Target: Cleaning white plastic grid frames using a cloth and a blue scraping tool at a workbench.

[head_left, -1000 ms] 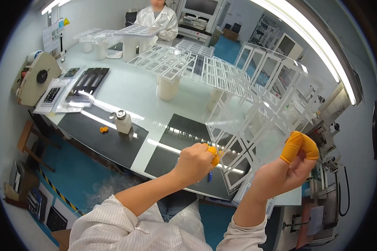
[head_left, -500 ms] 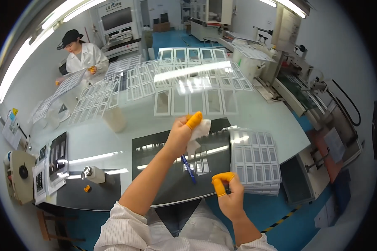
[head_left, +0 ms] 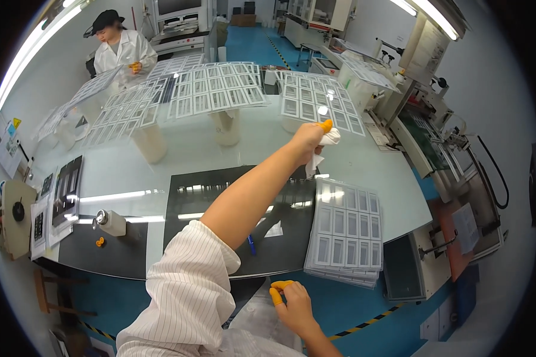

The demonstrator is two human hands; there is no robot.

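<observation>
My left hand (head_left: 311, 138) reaches far over the glass table and is shut on a crumpled white wipe (head_left: 326, 143); an orange finger cot covers one fingertip. It hovers by the near edge of a raised frame of clear celled sheets (head_left: 318, 98). My right hand (head_left: 293, 304), with orange finger cots, stays low by my body over crinkled clear plastic and holds nothing I can see. A stack of clear celled sheets (head_left: 345, 229) lies on the table's right part, beside a black mat (head_left: 220, 199) with a blue pen (head_left: 251, 244).
More celled sheets rest on white pedestals (head_left: 229, 128) across the back. A small capped bottle (head_left: 110, 222) and a loose orange finger cot (head_left: 100, 241) sit at front left. A person in a white coat (head_left: 122, 50) handles a sheet at the far left. Machines (head_left: 435, 149) line the right.
The clear sheet held up in both hands a second ago is out of them. My left hand, with the wipe, has stretched farther across the table. My right hand has dropped toward my lap.
</observation>
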